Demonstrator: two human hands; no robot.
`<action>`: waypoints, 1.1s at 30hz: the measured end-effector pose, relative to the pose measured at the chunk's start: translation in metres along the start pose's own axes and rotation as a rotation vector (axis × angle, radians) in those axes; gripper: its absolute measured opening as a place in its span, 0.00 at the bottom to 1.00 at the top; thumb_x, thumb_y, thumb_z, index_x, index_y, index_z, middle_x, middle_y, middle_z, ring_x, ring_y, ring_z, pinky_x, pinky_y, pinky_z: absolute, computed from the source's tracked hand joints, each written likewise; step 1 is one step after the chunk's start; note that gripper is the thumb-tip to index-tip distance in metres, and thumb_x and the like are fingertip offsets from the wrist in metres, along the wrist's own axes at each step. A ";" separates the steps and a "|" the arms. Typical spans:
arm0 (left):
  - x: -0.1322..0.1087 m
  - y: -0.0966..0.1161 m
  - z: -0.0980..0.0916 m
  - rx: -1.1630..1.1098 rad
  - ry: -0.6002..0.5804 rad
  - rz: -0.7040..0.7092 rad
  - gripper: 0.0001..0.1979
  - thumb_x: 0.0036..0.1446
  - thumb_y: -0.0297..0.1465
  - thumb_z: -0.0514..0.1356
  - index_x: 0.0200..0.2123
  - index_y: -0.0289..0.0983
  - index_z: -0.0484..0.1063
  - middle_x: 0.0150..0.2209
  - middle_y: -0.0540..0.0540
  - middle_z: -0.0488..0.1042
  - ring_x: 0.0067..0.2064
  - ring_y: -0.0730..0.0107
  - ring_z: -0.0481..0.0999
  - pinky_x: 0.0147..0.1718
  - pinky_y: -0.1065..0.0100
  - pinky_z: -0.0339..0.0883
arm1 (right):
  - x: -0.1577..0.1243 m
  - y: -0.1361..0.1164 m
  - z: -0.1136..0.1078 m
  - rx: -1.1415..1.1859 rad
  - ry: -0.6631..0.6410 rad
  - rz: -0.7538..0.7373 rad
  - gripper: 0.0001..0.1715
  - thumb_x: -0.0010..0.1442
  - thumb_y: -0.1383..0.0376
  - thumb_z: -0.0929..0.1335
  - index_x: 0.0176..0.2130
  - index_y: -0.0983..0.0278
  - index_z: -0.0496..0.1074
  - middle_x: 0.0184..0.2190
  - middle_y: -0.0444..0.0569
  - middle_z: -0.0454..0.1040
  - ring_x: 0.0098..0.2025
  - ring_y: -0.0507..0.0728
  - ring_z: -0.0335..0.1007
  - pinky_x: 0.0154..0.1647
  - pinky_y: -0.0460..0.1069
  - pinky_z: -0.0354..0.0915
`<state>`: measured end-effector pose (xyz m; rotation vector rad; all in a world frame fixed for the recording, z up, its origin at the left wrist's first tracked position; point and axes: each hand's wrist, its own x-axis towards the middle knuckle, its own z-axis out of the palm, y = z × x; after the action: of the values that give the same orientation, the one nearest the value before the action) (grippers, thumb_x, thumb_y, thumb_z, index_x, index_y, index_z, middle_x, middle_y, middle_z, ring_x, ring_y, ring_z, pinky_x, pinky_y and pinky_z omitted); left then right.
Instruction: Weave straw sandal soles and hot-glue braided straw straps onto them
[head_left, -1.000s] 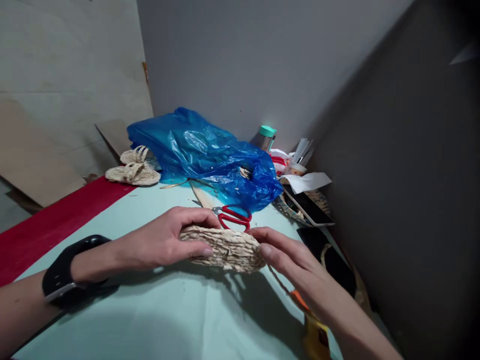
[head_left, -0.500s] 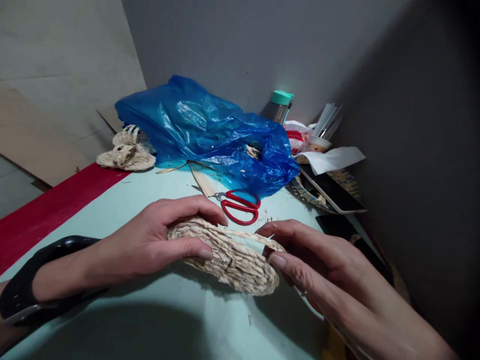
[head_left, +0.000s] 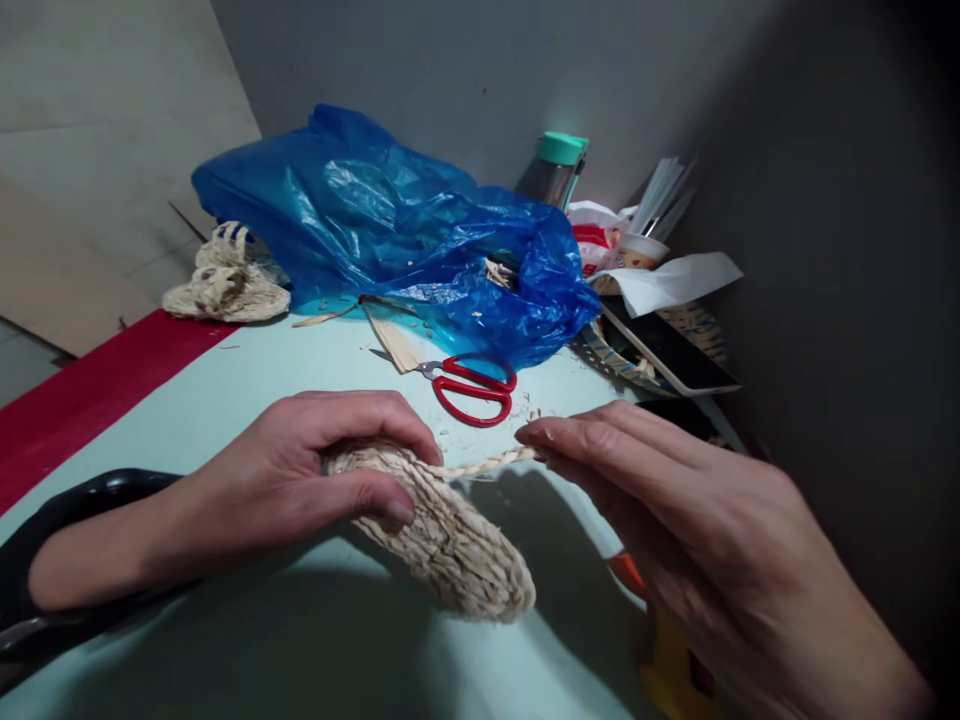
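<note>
My left hand (head_left: 330,460) is closed round the left end of an oval woven straw sole (head_left: 465,545), thumb on the near face and fingers over the far edge. From the sole's upper edge a twisted straw cord (head_left: 491,463) runs right to my right hand (head_left: 675,510), whose thumb and fingertips pinch it. The thumb is mostly hidden behind the fingers. Just beyond the hands lie red-handled scissors (head_left: 474,390), partly over a flat dry husk strip (head_left: 394,340). A pair of small woven straw shoes (head_left: 225,285) rests at the table's far left.
A blue plastic bag (head_left: 360,220) spreads across the back of the table. At the back right are a bottle with a green lid (head_left: 562,150), a paper cup (head_left: 641,250), a woven basket (head_left: 611,350) and a dark-screened tablet (head_left: 675,345). A grey wall (head_left: 840,300) rises on the right.
My right hand has drawn the cord up and away from the sole's edge, so it stretches straighter. The sole's right end has tilted down. The view has shifted slightly.
</note>
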<state>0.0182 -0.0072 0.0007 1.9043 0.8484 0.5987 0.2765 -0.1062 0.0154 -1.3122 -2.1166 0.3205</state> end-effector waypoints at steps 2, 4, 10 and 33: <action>0.001 -0.001 -0.001 0.006 -0.069 0.054 0.10 0.53 0.24 0.70 0.36 0.46 0.81 0.37 0.59 0.81 0.38 0.76 0.79 0.38 0.83 0.69 | 0.001 0.000 0.001 0.008 0.007 0.012 0.20 0.68 0.76 0.64 0.53 0.58 0.73 0.42 0.46 0.78 0.41 0.54 0.76 0.37 0.46 0.69; 0.002 0.000 -0.002 0.020 -0.139 0.108 0.10 0.54 0.24 0.70 0.36 0.46 0.80 0.38 0.58 0.81 0.40 0.76 0.79 0.39 0.82 0.70 | 0.004 0.000 0.002 0.024 0.016 0.029 0.16 0.70 0.74 0.64 0.51 0.60 0.75 0.41 0.47 0.79 0.40 0.54 0.77 0.38 0.46 0.69; -0.003 0.004 -0.003 -0.002 -0.142 0.068 0.15 0.52 0.25 0.71 0.40 0.50 0.81 0.35 0.60 0.80 0.35 0.77 0.78 0.36 0.83 0.70 | 0.016 -0.001 0.004 0.169 -0.042 0.126 0.14 0.73 0.68 0.63 0.46 0.63 0.78 0.35 0.44 0.80 0.34 0.50 0.75 0.36 0.43 0.66; -0.013 -0.001 0.008 0.076 0.135 0.115 0.11 0.56 0.35 0.68 0.44 0.45 0.80 0.44 0.53 0.83 0.47 0.61 0.81 0.51 0.66 0.72 | 0.022 -0.046 -0.055 0.085 0.660 0.215 0.14 0.63 0.69 0.64 0.28 0.57 0.72 0.25 0.45 0.70 0.28 0.56 0.67 0.28 0.51 0.62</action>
<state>0.0149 -0.0209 -0.0046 2.0091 0.8623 0.7821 0.2703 -0.1155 0.0895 -1.3624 -1.4039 0.0465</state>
